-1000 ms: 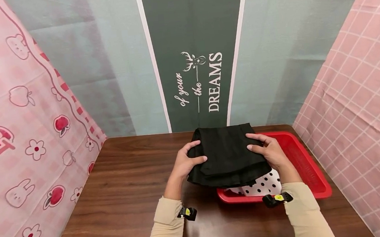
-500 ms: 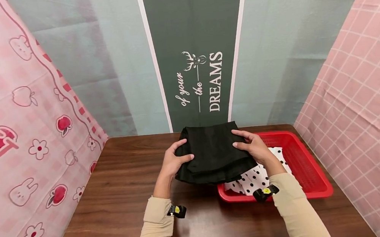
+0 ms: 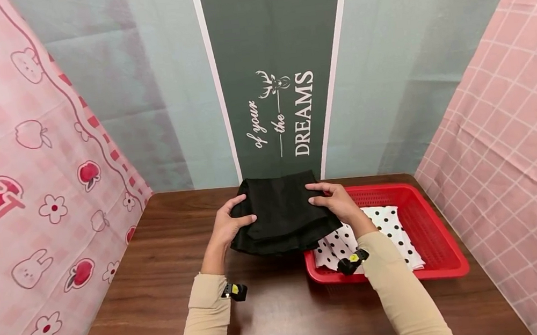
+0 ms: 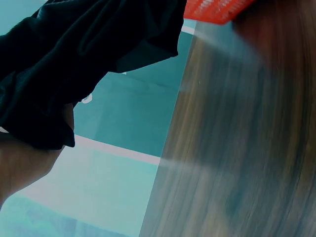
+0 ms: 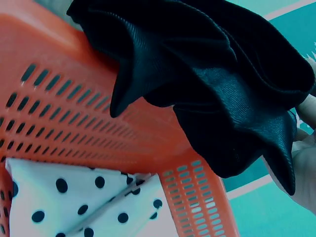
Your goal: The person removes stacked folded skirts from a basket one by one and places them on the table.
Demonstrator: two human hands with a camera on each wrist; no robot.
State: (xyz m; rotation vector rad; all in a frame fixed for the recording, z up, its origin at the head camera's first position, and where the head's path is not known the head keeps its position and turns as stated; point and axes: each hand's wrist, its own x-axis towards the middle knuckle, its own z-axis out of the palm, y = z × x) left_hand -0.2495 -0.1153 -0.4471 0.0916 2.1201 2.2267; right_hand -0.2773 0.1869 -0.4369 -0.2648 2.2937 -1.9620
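Between both hands hangs a folded black cloth (image 3: pixel 282 209), held above the table with its loose layers drooping at the lower edge. My left hand (image 3: pixel 227 222) grips its left side, thumb on top; in the left wrist view the black fabric (image 4: pixel 94 54) covers most of that hand. On the opposite side my right hand (image 3: pixel 337 201) pinches the cloth, and in the right wrist view the folds of the black cloth (image 5: pixel 212 84) hang beside the basket wall. A folded white cloth with black dots (image 3: pixel 385 221) lies inside the red basket (image 3: pixel 443 242).
The red basket stands on the right part of the brown wooden table (image 3: pixel 163 285). Behind the table hangs a grey-green curtain (image 3: pixel 275 37) with lettering. Pink patterned cloths (image 3: pixel 54 156) line the left and right sides.
Both hands have carried the black cloth leftward, from partly over the basket to mostly beside it. More of the dotted cloth in the basket shows now.
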